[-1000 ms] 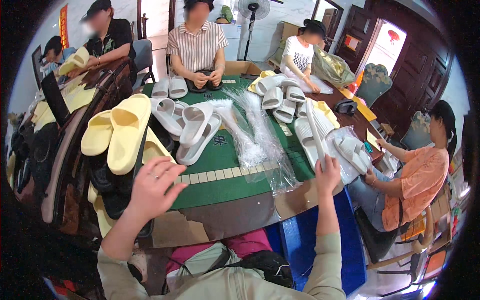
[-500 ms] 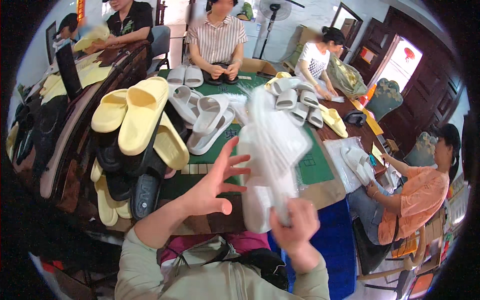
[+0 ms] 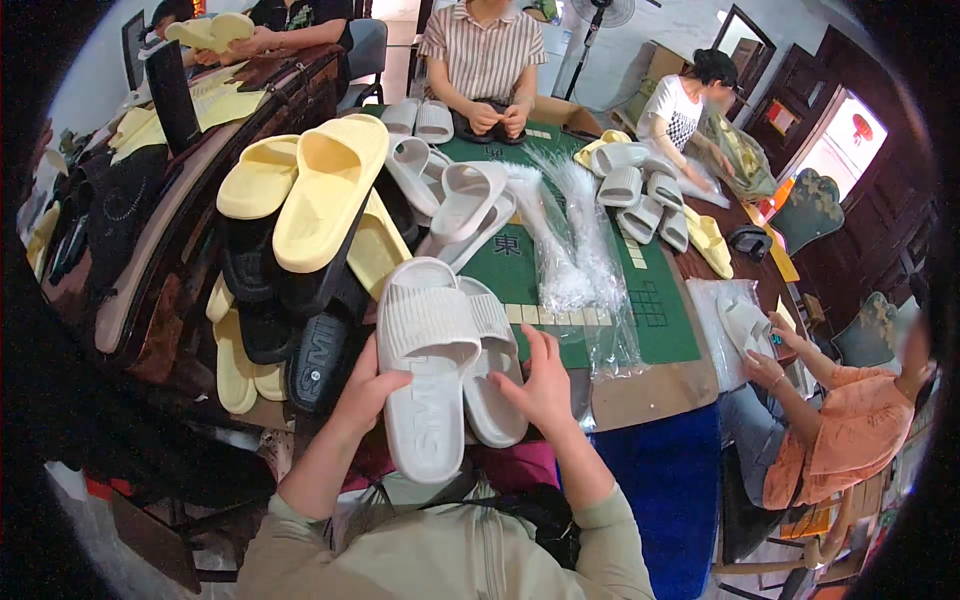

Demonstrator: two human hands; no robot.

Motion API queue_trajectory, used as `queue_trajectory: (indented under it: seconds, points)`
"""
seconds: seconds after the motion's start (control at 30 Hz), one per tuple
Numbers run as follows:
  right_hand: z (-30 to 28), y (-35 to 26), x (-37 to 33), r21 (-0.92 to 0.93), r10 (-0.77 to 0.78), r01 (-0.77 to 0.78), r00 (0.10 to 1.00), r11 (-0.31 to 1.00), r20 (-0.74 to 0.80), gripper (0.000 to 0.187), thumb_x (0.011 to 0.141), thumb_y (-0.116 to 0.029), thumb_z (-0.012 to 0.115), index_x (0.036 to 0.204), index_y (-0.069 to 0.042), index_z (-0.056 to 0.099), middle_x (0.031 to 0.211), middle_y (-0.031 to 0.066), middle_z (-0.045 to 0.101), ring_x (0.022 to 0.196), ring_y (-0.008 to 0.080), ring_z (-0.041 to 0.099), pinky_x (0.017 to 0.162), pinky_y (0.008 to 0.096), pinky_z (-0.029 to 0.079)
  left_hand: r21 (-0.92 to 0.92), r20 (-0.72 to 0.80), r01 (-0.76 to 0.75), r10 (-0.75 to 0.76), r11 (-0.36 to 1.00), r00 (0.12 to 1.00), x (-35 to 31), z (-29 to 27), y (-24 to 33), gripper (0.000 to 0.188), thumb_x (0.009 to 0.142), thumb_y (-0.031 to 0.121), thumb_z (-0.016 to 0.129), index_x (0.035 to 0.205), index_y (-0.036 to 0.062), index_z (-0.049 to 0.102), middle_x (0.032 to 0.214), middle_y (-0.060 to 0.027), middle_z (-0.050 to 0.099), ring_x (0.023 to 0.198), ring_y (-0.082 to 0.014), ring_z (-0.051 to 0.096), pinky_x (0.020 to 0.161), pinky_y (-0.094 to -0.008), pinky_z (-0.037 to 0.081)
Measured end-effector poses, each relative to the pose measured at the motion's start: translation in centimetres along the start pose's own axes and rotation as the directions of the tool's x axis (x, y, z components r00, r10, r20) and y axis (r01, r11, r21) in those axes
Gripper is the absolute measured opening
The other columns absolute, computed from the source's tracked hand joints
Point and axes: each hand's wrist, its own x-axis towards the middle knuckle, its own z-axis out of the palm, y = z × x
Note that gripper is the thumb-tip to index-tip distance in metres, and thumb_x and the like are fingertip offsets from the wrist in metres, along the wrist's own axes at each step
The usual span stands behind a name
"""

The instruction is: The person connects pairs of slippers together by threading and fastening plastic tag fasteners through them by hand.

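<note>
In front of me is a pair of light grey slide slippers, toes pointing away. My left hand grips the outer side of the left slipper, thumb on its footbed. At the other side, my right hand has its thumb on the footbed of the right slipper, the fingers along its edge. The left slipper partly overlaps the right one. Beyond them, clear plastic bags lie bunched on the green table mat.
Yellow and black slippers are piled at my left, with more grey slippers behind. Another group of grey slippers sits at the far right. A person in orange handles grey slippers on my right; others sit around the table.
My right hand has let go of the clear plastic, which now lies on the mat. Both hands have come to the grey slippers, which are closer to me. The view has shifted.
</note>
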Motion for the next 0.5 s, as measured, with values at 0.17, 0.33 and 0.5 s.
queue_trajectory:
  seconds: [0.17,0.33,0.5]
  points:
    - [2.1,2.4,0.4,0.129,0.108,-0.116,0.992,0.985,0.072,0.049,0.080,-0.010,0.062,0.127,-0.011,0.049,0.098,0.0161,0.057,0.081,0.0372,0.060,0.071,0.0462,0.050,0.124,-0.006,0.009,-0.008,0.992,1.000,-0.6,-1.8,-2.1,0.075,0.071,0.001,0.059,0.141,0.0017,0.032,0.132,-0.0117,0.048,0.124,-0.0215,0.044,0.105,-0.0330,0.032]
    - [-1.2,3.5,-2.2,0.054,0.163,-0.162,0.987,0.985,-0.013,0.042,0.079,-0.007,0.060,0.121,-0.011,0.055,0.094,0.0139,0.057,0.074,0.0324,0.061,0.066,0.0419,0.051,0.320,0.062,-0.008,-0.013,0.947,0.998,-1.1,-2.0,-4.1,0.081,0.071,0.001,0.058,0.145,0.0001,0.025,0.135,-0.0139,0.044,0.127,-0.0234,0.041,0.108,-0.0357,0.030]
    - [-4.1,3.9,-4.7,0.019,0.223,-0.222,0.974,0.975,-0.040,0.041,0.080,-0.007,0.061,0.120,-0.011,0.057,0.088,0.0108,0.057,0.065,0.0250,0.059,0.062,0.0361,0.051,0.277,0.152,0.035,-0.080,0.960,0.985,0.0,-0.5,-6.4,0.085,0.071,0.005,0.059,0.146,-0.0001,0.019,0.138,-0.0161,0.040,0.129,-0.0259,0.038,0.109,-0.0366,0.029]
